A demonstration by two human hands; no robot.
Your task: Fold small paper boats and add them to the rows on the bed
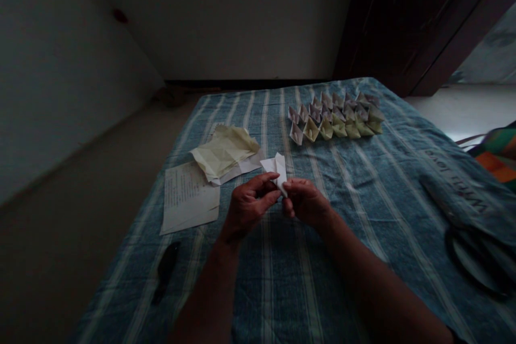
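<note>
A small piece of folded white paper (278,165) is held between both hands above the middle of the cloth. My left hand (253,201) pinches it from the left with thumb and fingers. From the right, my right hand (304,200) grips its lower edge between thumb and forefinger. The paper's pointed flaps stick up past the fingertips, while its lower part is hidden by them. Beyond the hands, several folded paper boats (325,128) stand in close rows, white or pale purple behind and yellowish in front.
Creased yellow paper (228,151) lies on white sheets at the left, beside a printed page (189,199). A black object (166,269), perhaps a folded knife, rests nearer. Large black-handled scissors (470,236) lie at the right on the striped blue tablecloth (363,193).
</note>
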